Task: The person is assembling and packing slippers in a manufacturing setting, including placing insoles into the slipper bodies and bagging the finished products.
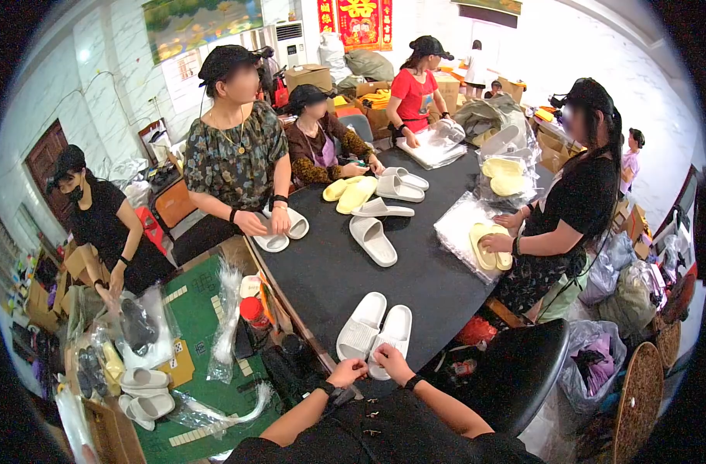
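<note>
A pair of white slide sandals [360,326] lies side by side at the near end of the dark table [314,263], toes pointing away from me. My left hand [347,373] is at the heel of the left sandal, its fingers drawn together. Over the heel of the right sandal, my right hand [392,363] has thumb and fingers pinched close to the left one. Whatever small thing the fingertips may hold is too fine to make out. Both wrists wear dark bands.
Loose grey slides [374,240] and yellow slides [357,194] lie mid-table. Co-workers handle slides and clear bags [465,228] around it. On my left, a green table [190,309] carries a red-lidded jar [253,311], white ties [228,325] and more slides. A black chair [523,371] stands right.
</note>
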Tool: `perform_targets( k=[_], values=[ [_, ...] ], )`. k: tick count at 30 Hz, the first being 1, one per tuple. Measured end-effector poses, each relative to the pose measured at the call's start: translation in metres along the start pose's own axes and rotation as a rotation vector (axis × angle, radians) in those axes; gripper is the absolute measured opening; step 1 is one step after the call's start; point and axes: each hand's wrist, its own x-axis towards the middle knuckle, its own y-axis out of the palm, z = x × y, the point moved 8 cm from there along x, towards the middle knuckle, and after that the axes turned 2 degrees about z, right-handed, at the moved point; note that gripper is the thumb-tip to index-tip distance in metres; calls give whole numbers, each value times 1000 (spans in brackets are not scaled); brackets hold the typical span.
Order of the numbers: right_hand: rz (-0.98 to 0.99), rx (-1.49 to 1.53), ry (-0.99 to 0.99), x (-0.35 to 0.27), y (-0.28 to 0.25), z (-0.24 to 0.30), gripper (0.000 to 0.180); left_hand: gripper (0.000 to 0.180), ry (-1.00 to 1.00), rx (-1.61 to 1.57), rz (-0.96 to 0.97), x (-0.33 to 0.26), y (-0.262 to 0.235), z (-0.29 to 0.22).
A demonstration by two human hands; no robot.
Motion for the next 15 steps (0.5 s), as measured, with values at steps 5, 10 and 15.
perform_targets(
  k=[5,10,15],
  values=[
    [132,-85,-15,-7,4,18,19,17,26,-199,-7,4,-14,7],
    [421,-84,12,-23,39,20,30,13,119,-376,100,2,-16,-39],
    [472,-167,-95,-17,34,-10,20,13,265,-291,29,9,-38,-107]
  ],
)
